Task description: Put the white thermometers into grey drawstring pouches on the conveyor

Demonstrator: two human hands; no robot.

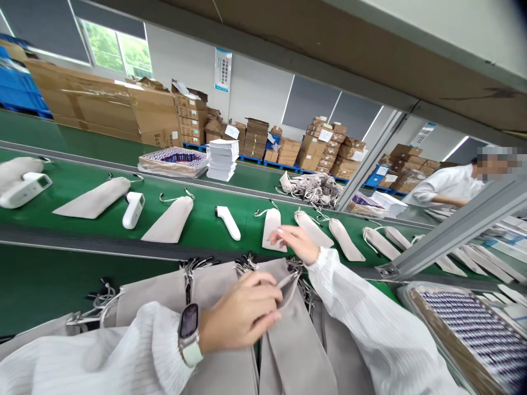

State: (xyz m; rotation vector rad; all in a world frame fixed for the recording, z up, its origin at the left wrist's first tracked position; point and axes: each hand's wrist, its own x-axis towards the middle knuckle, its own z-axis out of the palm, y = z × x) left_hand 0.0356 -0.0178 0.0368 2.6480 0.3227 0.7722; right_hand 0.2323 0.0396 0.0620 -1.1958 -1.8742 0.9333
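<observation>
My right hand (298,243) reaches over the green conveyor belt (247,208), fingers stretched out at a light grey drawstring pouch (272,225) lying there; whether it touches the pouch I cannot tell. My left hand (242,312), with a watch on the wrist, hovers over a pile of grey drawstring pouches (300,340) in front of me. Its fingers are apart, slightly blurred, beside the gaping mouth of one pouch. White handheld thermometers, one (228,222) left of my right hand and another (134,210) farther left, lie on the belt between pouches.
Several filled-looking pouches (346,240) lie along the belt to the right. Behind it are a tray of batteries (173,159), a stack of white papers (222,159) and a heap of pouches (313,188). A metal post (370,156) rises right; beyond it a co-worker (448,184) works.
</observation>
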